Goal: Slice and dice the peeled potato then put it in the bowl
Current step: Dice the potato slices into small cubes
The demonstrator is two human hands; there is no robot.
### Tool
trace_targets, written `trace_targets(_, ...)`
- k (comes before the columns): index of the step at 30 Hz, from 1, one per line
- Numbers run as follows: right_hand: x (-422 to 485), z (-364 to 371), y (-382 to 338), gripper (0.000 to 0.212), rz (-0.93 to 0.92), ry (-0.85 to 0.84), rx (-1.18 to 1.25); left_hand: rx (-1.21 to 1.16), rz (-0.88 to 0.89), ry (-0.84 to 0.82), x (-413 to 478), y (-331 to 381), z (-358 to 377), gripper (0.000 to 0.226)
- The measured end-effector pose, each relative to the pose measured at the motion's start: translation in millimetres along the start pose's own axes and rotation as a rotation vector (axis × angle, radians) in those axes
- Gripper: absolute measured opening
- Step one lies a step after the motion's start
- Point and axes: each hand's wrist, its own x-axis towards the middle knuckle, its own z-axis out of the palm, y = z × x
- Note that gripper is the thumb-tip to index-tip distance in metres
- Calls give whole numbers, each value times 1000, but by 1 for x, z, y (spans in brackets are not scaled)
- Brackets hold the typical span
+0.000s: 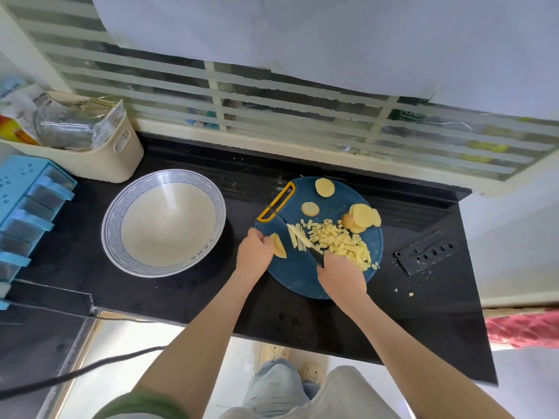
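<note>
A round blue cutting board (296, 279) lies on the black counter. My left hand (253, 252) holds part of a potato slice (279, 245) down at the board's left edge. My right hand (340, 273) grips a knife (298, 235) whose blade lies across cut potato strips (295, 238). A heap of diced potato (341, 241) sits in the board's middle. Round potato slices (361, 217) are stacked at the right, and two single slices (324, 187) lie at the far side. The large white bowl (121, 204) with a blue patterned rim stands to the left with nothing in it.
A black knife sheath (426, 252) lies right of the board, with potato crumbs (410, 294) near it. A cream basket (90, 158) and a blue drawer rack (27, 213) stand at the far left. The counter's front edge runs below my forearms.
</note>
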Motion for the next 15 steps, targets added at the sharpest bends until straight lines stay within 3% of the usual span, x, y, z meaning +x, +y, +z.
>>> trace_targets(4,-3,-8,16,22,-70,34,-186,95,374,201,-13,8,-8,17)
trace_targets(8,-5,-10,25,19,-136,60,-314,421,842,115,-9,21,-4,19)
trace_targets(12,-6,-12,30,12,-195,70,-408,595,790,-106,-4,31,-2,28)
trace_targets(15,-7,-14,32,12,-224,64,-426,643,727,-166,1,37,-4,32)
